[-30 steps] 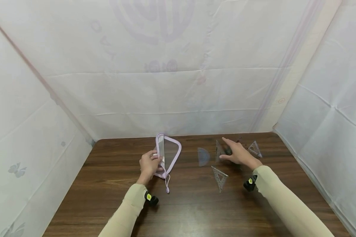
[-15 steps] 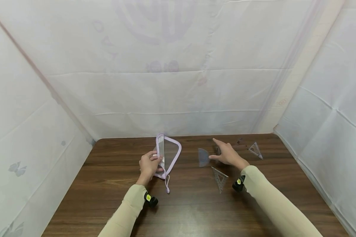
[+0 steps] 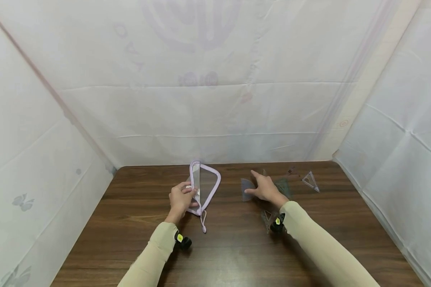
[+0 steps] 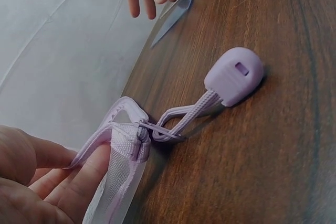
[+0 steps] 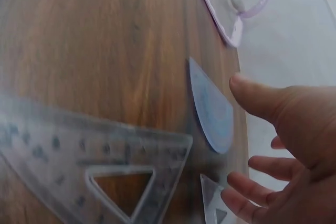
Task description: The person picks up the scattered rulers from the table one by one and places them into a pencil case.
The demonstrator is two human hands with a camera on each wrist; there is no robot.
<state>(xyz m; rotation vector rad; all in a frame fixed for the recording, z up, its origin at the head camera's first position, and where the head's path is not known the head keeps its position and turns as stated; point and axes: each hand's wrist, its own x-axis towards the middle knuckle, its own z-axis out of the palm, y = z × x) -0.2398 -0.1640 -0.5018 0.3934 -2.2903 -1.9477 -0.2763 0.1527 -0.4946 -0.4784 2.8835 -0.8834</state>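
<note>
My left hand pinches the edge of a mesh zipper pouch with lilac trim, which spreads wide at its mouth. From the zipper a lilac pull cord lies on the wood. Fingers apart, my right hand hovers beside a bluish semicircular protractor, its thumb close to the curved edge. A clear triangular set square lies below that wrist, partly hidden by the wrist camera in the head view. Another clear set square shows under the right fingertips in the right wrist view.
A greenish transparent piece lies behind the right wrist. Farther right is a small clear set square, with small dark marks near it. The brown wooden table meets pale fabric walls at the back and sides.
My right hand has moved left from over the set squares to the protractor, uncovering the greenish piece. The left hand keeps its hold on the pouch.
</note>
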